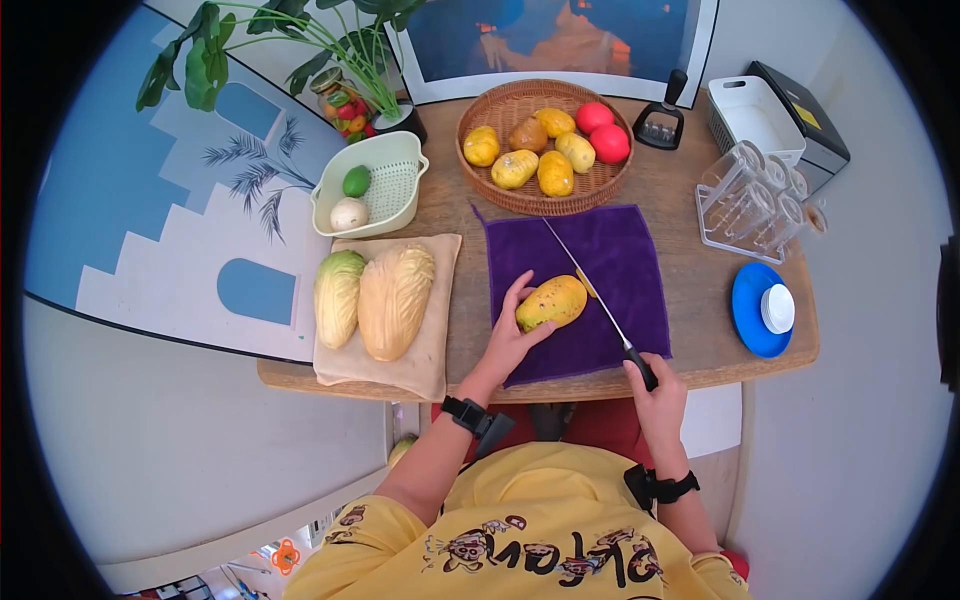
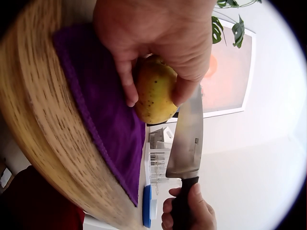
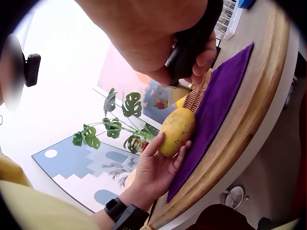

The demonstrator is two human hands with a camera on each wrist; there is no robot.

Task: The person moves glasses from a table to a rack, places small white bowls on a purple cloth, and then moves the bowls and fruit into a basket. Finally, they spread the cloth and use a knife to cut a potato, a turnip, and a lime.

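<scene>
My left hand (image 1: 510, 342) grips a speckled yellow oval fruit (image 1: 556, 303), greenish at one end, over a purple cloth (image 1: 630, 240). In the left wrist view the thumb and fingers lie on opposite sides of it. My right hand (image 1: 662, 400) holds a kitchen knife (image 2: 187, 139) by its black handle. The broad blade stands edge-down to the right of the fruit, its tip toward the wicker basket. A small yellow piece (image 1: 586, 283) shows between fruit and blade in the head view. The right wrist view shows the left fingers cupped under the fruit.
A wicker basket (image 1: 470, 172) with yellow and red produce stands behind the cloth. At left are two cabbages (image 1: 396, 305) on a beige cloth and a green colander (image 1: 400, 205). A glass rack (image 1: 745, 250) and blue plate (image 1: 745, 315) sit at right.
</scene>
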